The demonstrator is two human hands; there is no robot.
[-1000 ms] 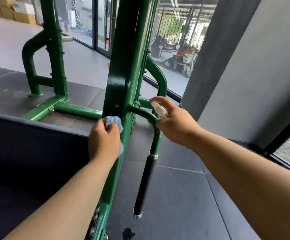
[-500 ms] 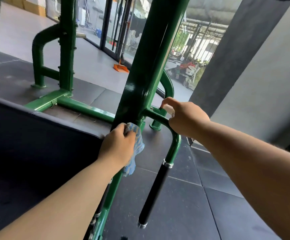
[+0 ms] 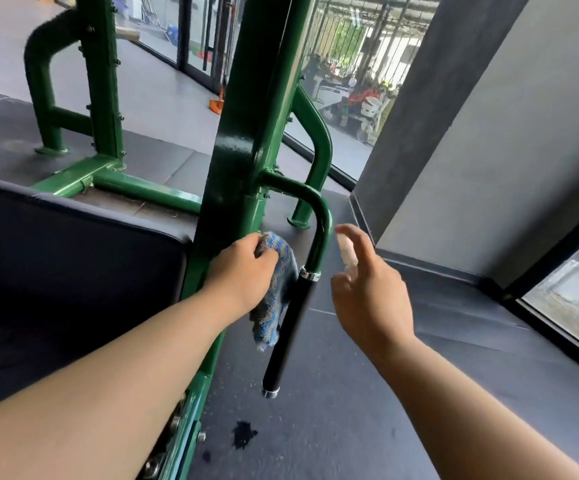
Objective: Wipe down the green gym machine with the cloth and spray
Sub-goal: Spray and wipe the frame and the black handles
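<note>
L hand (image 3: 243, 271) grips a blue striped cloth (image 3: 276, 292), fingers (image 3: 264, 252) clenched round its top & pressing it vs the main upright of the green gym machine (image 3: 239, 133), low on the post, right beside the black pad (image 3: 73, 258). Rest of the cloth hangs loose below the hand, between the upright & the black grip (image 3: 290, 337) of the side handle; can't tell if cloth & grip touch.

R hand (image 3: 371, 296) is out in the air to the right of the handle, near its green bend, not touching the machine. It holds a small clear spray bottle (image 3: 345, 252), lower fingers wrapped round it, index finger raised above the top. Bottle is blurred, nozzle detail not readable.

Handle comes out of the upright, curves down, chrome ring, then the black grip w/ a chrome end cap, tilted. Dark rubber floor (image 3: 419, 393) under it w/ a wet spot (image 3: 243, 433) near the machine base. Orange dustpan (image 3: 217, 103) far back by the glass doors. Grey wall (image 3: 523, 133) & a window (image 3: 572, 289) on the right.
</note>
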